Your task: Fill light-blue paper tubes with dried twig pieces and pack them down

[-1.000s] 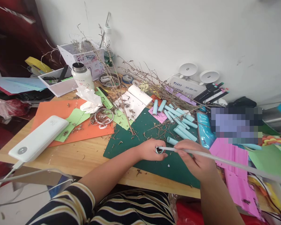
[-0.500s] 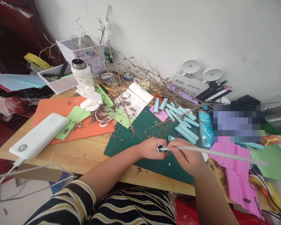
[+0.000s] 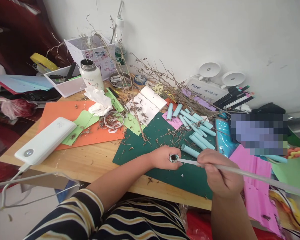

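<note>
My left hand [image 3: 165, 157] is wrapped round a light blue paper tube [image 3: 174, 158], its open end facing up and toward me, with something dark inside. In my right hand [image 3: 221, 171] is a long, thin, whitish strip like a glue stick [image 3: 255, 178]. Its narrow tip reaches to the rim of the held tube, and the rest sticks out past my hand to the right. Beyond my hands, several more rolled blue tubes [image 3: 201, 140] lie in a loose pile on the green cutting mat [image 3: 150, 136].
Dry twigs [image 3: 170, 83] lean across the back, near a white router [image 3: 206, 88]. At left are a white power bank [image 3: 46, 140] with a cable, orange paper [image 3: 55, 115], crumpled tissue [image 3: 100, 101] and an uncapped bottle [image 3: 91, 75]. Pink folded paper [image 3: 257, 170] lies at right.
My right hand has moved right, away from my left, drawing the whitish strip mostly out of the tube. The left hand keeps its hold on the tube.
</note>
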{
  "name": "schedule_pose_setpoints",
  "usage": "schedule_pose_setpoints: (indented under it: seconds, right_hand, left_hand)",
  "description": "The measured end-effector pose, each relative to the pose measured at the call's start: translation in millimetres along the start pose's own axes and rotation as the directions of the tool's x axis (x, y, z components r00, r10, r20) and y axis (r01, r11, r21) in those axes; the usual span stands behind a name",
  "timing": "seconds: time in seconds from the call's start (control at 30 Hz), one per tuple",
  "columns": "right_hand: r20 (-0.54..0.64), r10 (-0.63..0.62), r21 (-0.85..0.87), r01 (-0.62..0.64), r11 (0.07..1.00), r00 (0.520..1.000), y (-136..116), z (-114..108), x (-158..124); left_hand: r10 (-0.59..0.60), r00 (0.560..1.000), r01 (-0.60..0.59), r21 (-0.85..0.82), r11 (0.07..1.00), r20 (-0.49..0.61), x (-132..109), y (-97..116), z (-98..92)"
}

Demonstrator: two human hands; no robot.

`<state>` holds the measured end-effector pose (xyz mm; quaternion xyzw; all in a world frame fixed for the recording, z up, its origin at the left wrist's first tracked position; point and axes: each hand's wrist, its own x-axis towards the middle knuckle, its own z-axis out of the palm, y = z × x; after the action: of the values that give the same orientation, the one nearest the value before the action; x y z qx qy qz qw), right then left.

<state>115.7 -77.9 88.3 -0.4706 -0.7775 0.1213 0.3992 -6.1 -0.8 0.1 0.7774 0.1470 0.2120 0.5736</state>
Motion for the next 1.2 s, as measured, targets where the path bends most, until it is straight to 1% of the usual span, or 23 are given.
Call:
schedule_pose_setpoints:
  seconds: [0.03, 0.1, 0.13, 0.17, 0.2, 0.3, 0.33, 0.37, 0.4, 0.47, 0.5, 0.53, 0.63, 0.73, 0.77, 0.83, 0.87, 0.9, 0.93, 0.97, 1.07, 1.13, 1.2]
  right_hand:
    - [0.041, 0.004, -0.028, -0.003, 1.0, 0.999, 1, 2, 0]
    - [0.166, 0.035, -0.12, -0.015, 0.993, 0.986, 3, 7, -1]
    - [0.201, 0.046, -0.156, -0.014, 0.988, 0.979, 4, 8, -1]
    - [0.203, 0.047, -0.169, -0.012, 0.985, 0.978, 5, 9, -2]
    - [0.178, 0.038, -0.161, -0.009, 0.987, 0.983, 5, 9, -2]
    - [0.032, 0.004, -0.092, -0.001, 0.996, 0.999, 6, 7, -3]
    - [0.026, 0.003, -0.093, -0.001, 0.996, 1.0, 6, 7, -3]
    - [0.063, 0.008, -0.115, 0.0, 0.993, 0.998, 5, 7, -2]
    - [0.131, 0.019, -0.155, 0.002, 0.988, 0.991, 5, 8, -1]
    - [0.268, 0.043, -0.236, 0.022, 0.971, 0.962, 5, 10, 2]
    - [0.28, 0.04, -0.249, 0.032, 0.968, 0.959, 5, 9, 3]
    - [0.255, 0.03, -0.236, 0.032, 0.971, 0.966, 5, 8, 4]
    - [0.105, 0.034, -0.085, -0.025, 0.996, 0.994, 7, 1, 2]
    - [-0.021, 0.124, 0.086, -0.121, 0.989, 0.992, 12, -4, -6]
    - [-0.084, 0.149, 0.138, -0.137, 0.981, 0.985, 15, -4, -8]
    - [-0.234, 0.178, 0.246, -0.119, 0.962, 0.956, 24, -3, -10]
    - [-0.293, 0.192, 0.299, -0.101, 0.949, 0.937, 28, -2, -8]
    - [-0.326, 0.211, 0.354, -0.088, 0.931, 0.921, 34, -2, -5]
    - [-0.326, 0.239, 0.414, -0.089, 0.906, 0.915, 40, -1, -1]
    - [-0.295, 0.278, 0.474, -0.112, 0.873, 0.914, 46, -1, 4]
    - [-0.148, 0.383, 0.615, -0.219, 0.758, 0.912, 66, 1, 18]
    - [-0.088, 0.439, 0.639, -0.288, 0.714, 0.894, 77, 5, 22]
    - [-0.081, 0.498, 0.644, -0.336, 0.687, 0.863, 86, 9, 18]
  left_hand:
    - [-0.001, 1.0, 0.001, 0.007, 1.0, 0.001, 0, 0, 0.0]
    - [0.004, 1.0, -0.004, 0.018, 1.0, -0.005, 0, 0, 0.0]
    - [0.009, 1.0, -0.009, 0.021, 1.0, -0.006, 1, 0, 0.2]
    - [0.013, 1.0, -0.012, 0.022, 1.0, -0.008, 1, 0, 0.4]
    - [0.014, 1.0, -0.014, 0.021, 1.0, -0.009, 1, 0, 0.7]
    - [0.009, 1.0, -0.009, 0.021, 1.0, -0.006, 1, -1, 0.8]
    - [0.01, 1.0, -0.01, 0.025, 1.0, -0.004, 1, -1, 0.7]
    - [0.015, 1.0, -0.015, 0.028, 0.999, 0.001, 1, -1, 0.4]
    - [0.022, 1.0, -0.022, 0.032, 0.999, 0.008, 1, -1, 0.2]
    - [0.019, 1.0, -0.02, 0.04, 0.999, 0.016, 1, -1, 0.2]
    - [0.013, 1.0, -0.014, 0.041, 0.999, 0.014, 1, -1, 0.4]
    - [0.009, 1.0, -0.009, 0.038, 0.999, 0.007, 2, -1, 0.6]
    - [0.024, 1.0, -0.024, 0.005, 1.0, -0.014, 2, 0, 0.3]
    - [0.067, 0.997, -0.065, -0.057, 0.996, 0.035, -2, 1, -3.4]
    - [0.093, 0.994, -0.089, -0.077, 0.993, 0.062, -4, 2, -5.3]
    - [0.16, 0.981, -0.15, -0.101, 0.984, 0.109, -8, 3, -8.7]
    - [0.19, 0.974, -0.179, -0.102, 0.979, 0.121, -9, 3, -10.0]
    - [0.21, 0.97, -0.2, -0.094, 0.975, 0.123, -11, 4, -10.8]
    - [0.217, 0.969, -0.209, -0.081, 0.975, 0.116, -12, 4, -11.1]
    - [0.215, 0.972, -0.209, -0.064, 0.976, 0.099, -13, 4, -11.0]
    - [0.197, 0.98, -0.197, -0.011, 0.98, 0.029, -12, 2, -10.0]
    - [0.218, 0.976, -0.218, 0.005, 0.976, 0.018, -11, 0, -10.7]
    - [0.259, 0.966, -0.259, 0.004, 0.966, 0.016, -8, -1, -13.6]
